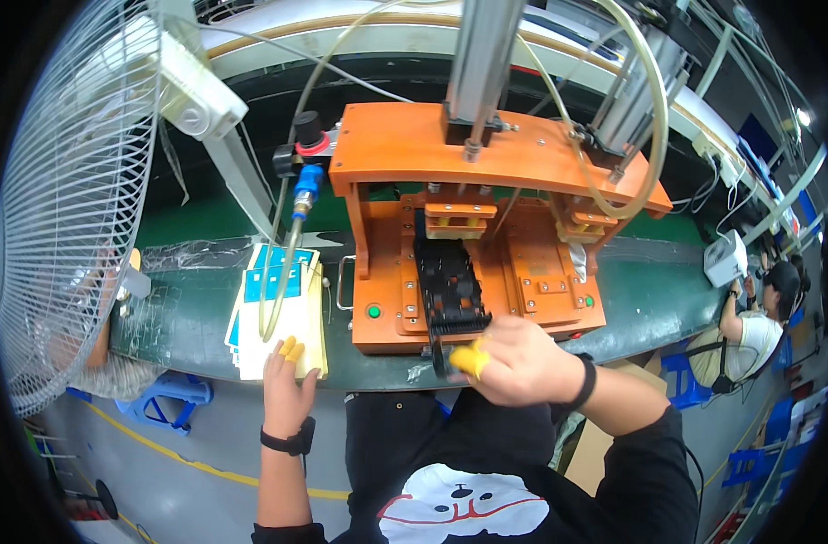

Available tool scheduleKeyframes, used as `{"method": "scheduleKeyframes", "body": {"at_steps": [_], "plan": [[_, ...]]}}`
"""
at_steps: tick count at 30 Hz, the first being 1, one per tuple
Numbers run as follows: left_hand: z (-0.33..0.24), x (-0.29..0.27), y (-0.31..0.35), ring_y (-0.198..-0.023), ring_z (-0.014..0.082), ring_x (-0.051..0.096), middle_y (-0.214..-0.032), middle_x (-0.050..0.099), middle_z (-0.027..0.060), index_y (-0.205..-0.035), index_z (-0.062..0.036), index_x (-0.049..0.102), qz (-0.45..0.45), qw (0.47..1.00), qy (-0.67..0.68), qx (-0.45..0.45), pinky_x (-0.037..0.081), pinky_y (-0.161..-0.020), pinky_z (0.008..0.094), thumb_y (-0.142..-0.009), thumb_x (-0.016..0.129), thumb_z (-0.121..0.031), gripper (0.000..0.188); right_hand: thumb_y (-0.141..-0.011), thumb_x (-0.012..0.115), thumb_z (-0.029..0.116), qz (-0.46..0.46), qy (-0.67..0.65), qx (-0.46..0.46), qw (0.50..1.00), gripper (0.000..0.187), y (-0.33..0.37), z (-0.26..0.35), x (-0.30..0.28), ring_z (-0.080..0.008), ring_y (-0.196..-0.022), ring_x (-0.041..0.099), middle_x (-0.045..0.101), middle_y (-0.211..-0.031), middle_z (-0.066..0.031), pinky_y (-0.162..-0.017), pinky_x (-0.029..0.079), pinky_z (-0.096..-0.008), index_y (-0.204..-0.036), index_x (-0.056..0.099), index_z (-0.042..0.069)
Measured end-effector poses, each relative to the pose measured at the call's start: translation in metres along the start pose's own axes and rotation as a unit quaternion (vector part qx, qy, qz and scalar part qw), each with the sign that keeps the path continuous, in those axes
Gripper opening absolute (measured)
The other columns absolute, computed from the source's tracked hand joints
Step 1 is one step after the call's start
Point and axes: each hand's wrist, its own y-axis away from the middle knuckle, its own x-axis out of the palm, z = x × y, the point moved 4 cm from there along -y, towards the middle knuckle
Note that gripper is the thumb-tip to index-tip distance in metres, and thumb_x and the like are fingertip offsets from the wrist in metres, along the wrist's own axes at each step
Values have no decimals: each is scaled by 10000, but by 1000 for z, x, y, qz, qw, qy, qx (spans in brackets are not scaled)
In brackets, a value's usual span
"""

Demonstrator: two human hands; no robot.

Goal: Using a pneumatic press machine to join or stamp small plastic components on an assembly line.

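My left hand [289, 394], with yellow finger cots on two fingertips, lies with fingers stretched out at the near edge of a stack of pale yellow sheets [296, 349]. My right hand [515, 363], also wearing yellow finger cots, is closed at the front of the orange press [482, 337]. From its pinch a dark plastic piece [441, 357] sticks out to the left; the fingers partly hide it. Just beyond, a long black plastic part [450, 279] with a ribbed near end lies on the press bed, below an orange press head [459, 220].
A second fixture [545, 272] sits at the press's right. Air cylinders [486, 59] and a looping hose [654, 118] rise above. Blue cards [273, 283] top the sheets. A wire fan [78, 199] stands left; another person [749, 326] sits at right.
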Motion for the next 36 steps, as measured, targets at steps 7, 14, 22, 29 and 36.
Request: {"method": "scheduleKeyframes", "body": {"at_steps": [7, 14, 22, 29, 36], "plan": [[-11, -10, 0, -1367, 427, 510, -1378, 633, 188, -1256, -1, 668, 40, 997, -44, 43, 393, -1132, 528, -799, 808, -76, 484, -796, 800, 115, 0, 40, 65, 997, 315, -8, -52, 44, -287, -777, 626, 630, -841, -79, -717, 489, -416, -1076, 666, 60], [10, -19, -2, -1138, 396, 663, -1124, 739, 182, -1098, -13, 748, -4, 999, 23, 27, 506, -969, 468, -850, 745, -25, 249, -818, 810, 193, 17, 70, 230, 970, 549, -14, -46, 49, -424, -1250, 568, 645, -1265, -211, -1105, 440, -505, -1301, 631, 5], [4, -38, 4, -855, 204, 714, -970, 754, 132, -1063, 25, 740, -121, 966, 184, -134, 536, -790, 308, -920, 736, -5, 147, -839, 789, 345, 119, 73, 216, 966, 567, -20, -51, 47, -442, -1234, 582, 652, -1215, -242, -1166, 382, -556, -1231, 636, -34], [-6, -24, 43, -958, 156, 649, -1047, 714, 98, -1100, 56, 691, -245, 889, 334, -194, 507, -886, 291, -956, 699, 37, 145, -790, 822, 222, -89, -32, 101, 990, 515, -23, 19, 52, -330, -1057, 661, 624, -1338, -185, -965, 490, -461, -1258, 669, 71], [-34, -11, 64, -1006, 158, 627, -1080, 681, 91, -1099, 31, 659, -265, 864, 370, -216, 490, -958, 302, -962, 688, 47, 140, -928, 744, 154, -39, -181, 376, 908, 595, -23, 9, 165, -178, -689, 641, 606, -1325, -244, -639, 528, -297, -1433, 498, -42]]}}
